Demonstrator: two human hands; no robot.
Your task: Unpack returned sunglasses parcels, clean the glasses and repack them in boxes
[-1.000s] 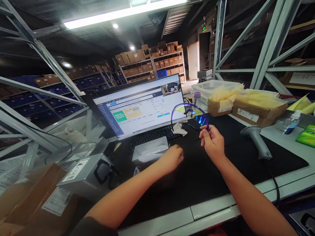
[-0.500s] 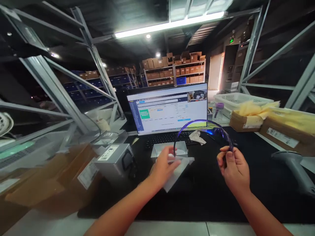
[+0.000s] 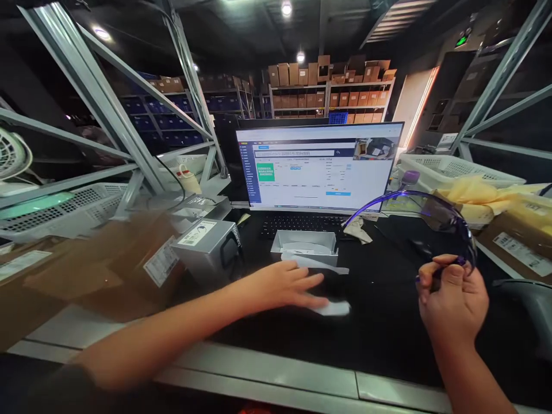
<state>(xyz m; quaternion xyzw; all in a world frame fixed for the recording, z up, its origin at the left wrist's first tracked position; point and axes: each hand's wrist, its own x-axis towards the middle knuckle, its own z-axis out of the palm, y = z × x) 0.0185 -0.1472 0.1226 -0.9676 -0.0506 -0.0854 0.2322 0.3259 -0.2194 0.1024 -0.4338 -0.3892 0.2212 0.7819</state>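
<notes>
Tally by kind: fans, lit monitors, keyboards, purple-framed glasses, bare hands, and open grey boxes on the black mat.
Fan: 1
Lit monitor: 1
Keyboard: 1
Purple-framed glasses: 1
Left hand and right hand: 2
Open grey box: 1
Total: 7

You face a dim room beneath a dark ceiling (image 3: 250, 34), lit by small round lamps (image 3: 301, 57); a corrugated panel (image 3: 401, 20) shows overhead to your right. Ahead of you, at the rear, a pale metal rack (image 3: 362, 85) bears rows of brown cartons (image 3: 302, 76). Blue bins (image 3: 168, 122) stand shadowed to your left. Grey steel frames (image 3: 81, 75) flank your workbench (image 3: 302, 372). To your right, a bright vertical strip of light (image 3: 425, 102) adjoins a pale upright panel (image 3: 409, 92), below a lit green sign (image 3: 463, 40).
</notes>
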